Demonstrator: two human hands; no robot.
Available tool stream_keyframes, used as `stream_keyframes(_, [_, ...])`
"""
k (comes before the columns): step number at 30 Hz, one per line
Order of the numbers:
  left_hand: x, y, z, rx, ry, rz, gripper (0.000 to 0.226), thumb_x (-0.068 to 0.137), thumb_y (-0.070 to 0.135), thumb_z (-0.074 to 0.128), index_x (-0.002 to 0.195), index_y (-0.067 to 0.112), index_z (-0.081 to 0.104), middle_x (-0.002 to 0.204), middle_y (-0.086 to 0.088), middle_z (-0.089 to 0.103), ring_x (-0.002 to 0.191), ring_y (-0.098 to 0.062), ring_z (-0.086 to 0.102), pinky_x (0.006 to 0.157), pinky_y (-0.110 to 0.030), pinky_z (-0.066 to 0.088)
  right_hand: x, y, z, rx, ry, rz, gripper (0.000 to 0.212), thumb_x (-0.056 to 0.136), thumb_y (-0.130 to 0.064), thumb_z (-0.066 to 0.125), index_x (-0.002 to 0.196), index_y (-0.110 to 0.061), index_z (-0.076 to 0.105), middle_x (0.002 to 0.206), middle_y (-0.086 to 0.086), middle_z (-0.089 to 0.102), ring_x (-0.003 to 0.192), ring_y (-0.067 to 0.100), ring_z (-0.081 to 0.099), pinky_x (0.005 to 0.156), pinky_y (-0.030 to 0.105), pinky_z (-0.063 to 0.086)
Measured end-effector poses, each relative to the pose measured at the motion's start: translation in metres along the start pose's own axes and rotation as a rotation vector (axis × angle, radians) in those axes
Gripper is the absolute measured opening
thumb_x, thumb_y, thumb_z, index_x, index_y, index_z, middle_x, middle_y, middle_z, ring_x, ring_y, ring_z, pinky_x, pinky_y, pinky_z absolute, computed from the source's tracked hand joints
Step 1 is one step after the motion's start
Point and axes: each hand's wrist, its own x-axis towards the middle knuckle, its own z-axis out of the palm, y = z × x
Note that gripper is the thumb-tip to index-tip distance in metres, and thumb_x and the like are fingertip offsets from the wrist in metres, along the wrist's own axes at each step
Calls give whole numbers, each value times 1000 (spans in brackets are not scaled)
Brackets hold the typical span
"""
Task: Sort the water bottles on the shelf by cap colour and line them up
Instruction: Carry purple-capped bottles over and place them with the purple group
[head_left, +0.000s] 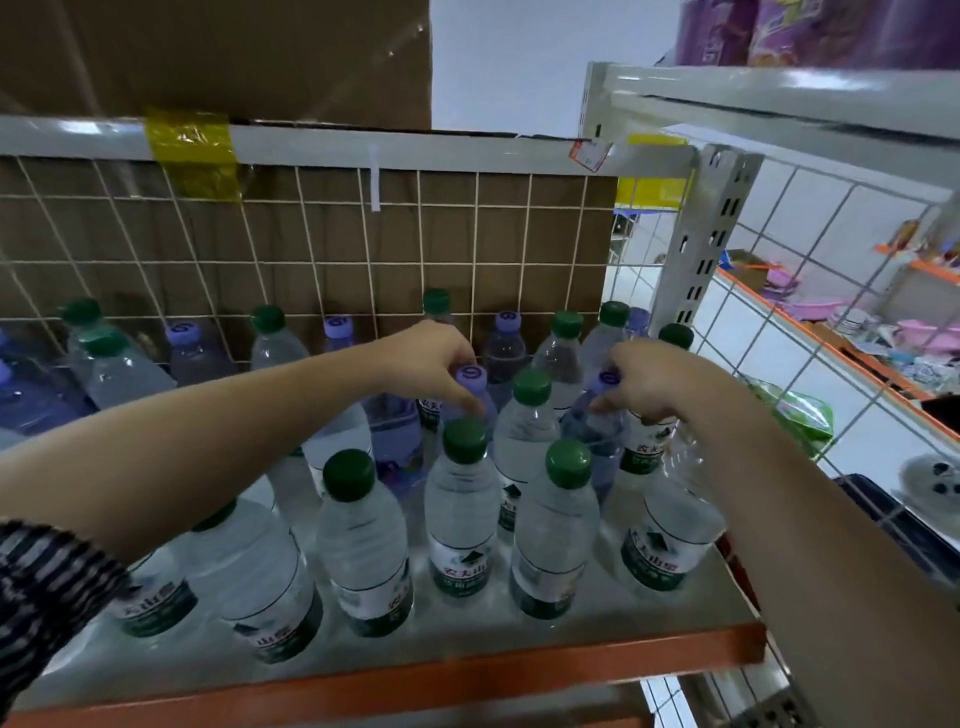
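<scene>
Shelf (467, 675) mid-row: L hand (431, 364) pinches purple-cap bottle (471, 376), R hand (649, 384) grips 2nd purple-cap bottle (597, 431).

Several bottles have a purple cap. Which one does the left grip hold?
The purple-capped bottle in the middle, directly behind a green-capped bottle. The left grip pinches its neck, just below the cap.

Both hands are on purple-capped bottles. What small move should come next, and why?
Probably lift both straight up: the left hand and right hand grip purple-capped bottles hemmed in by green-capped bottles, so sliding might topple those.
</scene>
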Motion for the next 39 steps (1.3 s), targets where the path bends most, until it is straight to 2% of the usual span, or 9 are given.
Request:
stream_keyframes(8, [-13,-8,-27,-77,276,11,57,74,53,74,69,-3,62,55,-5,43,48,-13,35,50,-24,29,-14,16,-29,278,265,-112,45,81,-35,75,58,-11,45,55,4,36,53,20,37,52,31,26])
stream_keyframes(11, [-28,5,-56,-248,450,6,40,77,46,74,75,6,69,57,2,57,44,-1,42,47,-10,34,-26,12,-53,553,416,-204,34,81,-37,74,69,-7,61,65,15,57,64,31,54,59,38,42])
stream_keyframes(14, [-42,25,-83,-431,646,30,33,80,40,74,86,7,71,71,-2,67,58,-3,57,55,-12,41,-32,3,-78,758,559,-310,54,72,-55,67,84,-3,66,91,29,67,80,40,65,81,56,52])
stream_keyframes(19, [-60,59,-112,-648,862,139,32,89,39,65,91,8,70,82,-10,70,74,-18,62,70,-34,50,-47,-14,-119,978,725,-490,28,91,-46,58,96,-19,65,97,7,72,88,19,68,81,39,54])
stream_keyframes(23, [-81,96,-119,-858,954,167,25,96,33,56,100,8,56,88,-4,64,80,-13,62,74,-29,52,-70,-32,-133,1042,771,-621,32,88,-56,55,94,-25,61,91,0,72,90,19,70,88,54,54])
stream_keyframes(28, [-136,122,-110,-1117,1032,213,23,96,37,51,92,14,46,95,-23,61,89,-36,60,78,-43,53,-99,-55,-129,1159,703,-747,33,89,-56,53,82,-24,60,88,9,72,82,26,71,78,50,58])
stream_keyframes(30, [-165,127,-102,-1176,1072,171,23,99,36,46,91,14,44,87,-21,64,81,-33,62,70,-37,56,-111,-70,-119,1216,612,-810,30,88,-53,55,79,-25,63,84,9,72,78,27,70,73,46,57])
stream_keyframes(33, [-210,132,-84,-1169,1138,77,26,99,38,44,97,12,47,81,-17,63,69,-28,63,65,-32,56,-134,-102,-97,1227,425,-904,35,74,-65,57,74,-31,65,85,18,67,83,40,67,79,62,51])
stream_keyframes(39, [-312,112,-33,-1111,1266,-154,33,83,46,57,88,14,56,80,-15,62,64,-24,64,68,-35,53,-170,-178,-27,1232,95,-1028,57,68,-77,62,76,-21,61,77,14,54,73,30,54,74,61,48])
